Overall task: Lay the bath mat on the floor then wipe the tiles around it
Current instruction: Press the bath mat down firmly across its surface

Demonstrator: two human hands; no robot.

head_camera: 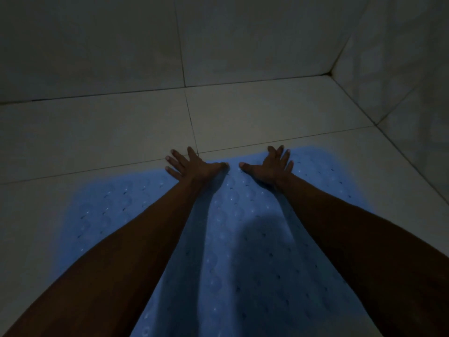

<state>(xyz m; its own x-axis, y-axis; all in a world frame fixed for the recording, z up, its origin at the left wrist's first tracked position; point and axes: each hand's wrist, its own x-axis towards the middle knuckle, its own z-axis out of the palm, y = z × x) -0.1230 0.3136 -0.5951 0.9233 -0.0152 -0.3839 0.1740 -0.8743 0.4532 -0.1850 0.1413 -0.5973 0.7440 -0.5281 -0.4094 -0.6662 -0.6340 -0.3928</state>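
On dim bathroom tiles (97, 132), your left hand (188, 164) and right hand (274, 164) press the blue mat (243, 239) with fingers spread; uneven pressure could leave wrinkles.

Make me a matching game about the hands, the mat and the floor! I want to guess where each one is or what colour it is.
Things:
1. left hand
2. right hand
3. bath mat
4. floor tiles

Descriptions:
A. light blue, lying flat
B. pale, with dark grout lines
C. fingers spread, at the mat's far left edge
D. fingers spread, nearer the corner of the walls

Pairs: 1-C, 2-D, 3-A, 4-B
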